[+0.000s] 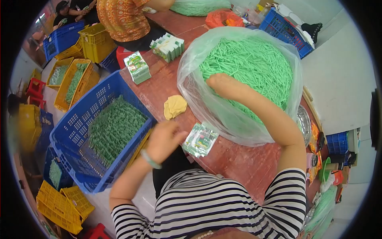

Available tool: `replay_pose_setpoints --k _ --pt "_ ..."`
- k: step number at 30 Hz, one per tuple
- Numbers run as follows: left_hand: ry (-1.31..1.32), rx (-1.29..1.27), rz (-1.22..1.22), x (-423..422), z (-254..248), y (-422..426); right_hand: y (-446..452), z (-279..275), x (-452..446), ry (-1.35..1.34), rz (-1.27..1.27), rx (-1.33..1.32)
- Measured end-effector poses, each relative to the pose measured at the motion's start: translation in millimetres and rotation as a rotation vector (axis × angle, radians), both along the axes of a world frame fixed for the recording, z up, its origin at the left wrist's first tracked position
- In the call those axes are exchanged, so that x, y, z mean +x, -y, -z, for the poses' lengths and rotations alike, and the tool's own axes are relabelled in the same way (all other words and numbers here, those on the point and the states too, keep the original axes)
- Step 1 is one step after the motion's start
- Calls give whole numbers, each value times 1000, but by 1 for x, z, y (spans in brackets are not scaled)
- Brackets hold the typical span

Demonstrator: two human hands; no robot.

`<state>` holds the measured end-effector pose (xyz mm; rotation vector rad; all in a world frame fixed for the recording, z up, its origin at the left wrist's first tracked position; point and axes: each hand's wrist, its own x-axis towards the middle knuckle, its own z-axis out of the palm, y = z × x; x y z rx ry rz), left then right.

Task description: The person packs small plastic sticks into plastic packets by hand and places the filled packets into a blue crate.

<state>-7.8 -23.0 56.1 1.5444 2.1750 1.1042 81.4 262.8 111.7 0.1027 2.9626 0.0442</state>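
A red table (246, 167) stretches out beyond the left hand (164, 137) and under the bag where the right hand (223, 84) works, as a person in a striped top (203, 195) sits at its edge. The large clear plastic bag (223, 127), its mouth wide open, surrounds the right hand's fingertips with a heap of thin green sticks (250, 55). A blue crate (73, 127) stands to the left of the left hand, partly filled with darker green pieces (115, 129). Well beyond both hands, toward the left, another person in an orange patterned shirt (121, 20) sits near a yellow crate (97, 42). The right hand is bent down with its fingers curled at the sticks' near left side; whether it pinches any cannot be told. The left hand is half curled, its thumb side toward a small pile of green-and-silver packets (201, 139) just to its right; its grip, too, cannot be made out. Farther ahead of the left hand stand two stacks of packets, a white-and-green stack (169, 47) and a shorter stack (137, 67). A crumpled yellow cloth (175, 106) lies just ahead of that hand, and a pale bracelet (151, 159) circles its wrist.
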Motion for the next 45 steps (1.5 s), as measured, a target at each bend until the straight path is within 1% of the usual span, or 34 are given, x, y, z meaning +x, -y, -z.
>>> replay_pose_setpoints --k 1,3,5,8,10,13,15,16,19,21,24,30,33,36,39,42,45 --pt "-12 -61 50 22 8 -3 0 3 0 -32 -20 29" --pt "-158 -116 -5 56 15 -9 -3 10 -1 -91 -55 81" --pt "-143 -146 -42 74 21 -10 0 10 -4 -2 -34 109" --pt "-188 -109 -116 81 30 -20 0 0 -8 34 -32 133" --pt "-143 -112 -108 81 36 -22 -2 4 -6 18 -56 134" --pt "-72 -84 -79 75 39 -25 -9 0 -10 71 -25 32" --pt "-10 -103 -50 71 45 -27 -10 -9 -13 169 -2 5" --pt "11 -66 -54 70 45 -27 -10 -14 -15 221 8 -11" --pt "61 39 -73 69 47 -22 -13 -16 -16 258 -6 -35" --pt "65 117 -97 68 49 -19 -15 -19 -11 185 -4 -96" --pt "188 92 -111 66 47 -14 -22 -14 -7 137 -7 -126" --pt "283 132 -234 65 42 -9 -28 -16 6 32 21 -215" --pt "199 123 -117 64 34 -14 -29 -14 7 32 38 -230" --pt "164 2 -109 68 20 -19 -30 -14 7 18 38 -242" --pt "110 -45 -96 67 30 -23 -32 -14 12 -30 42 -287" --pt "-76 -94 -144 69 22 -28 -36 -21 19 -98 67 -343" --pt "-249 -66 -158 78 15 -34 -45 -16 28 -194 88 -422"
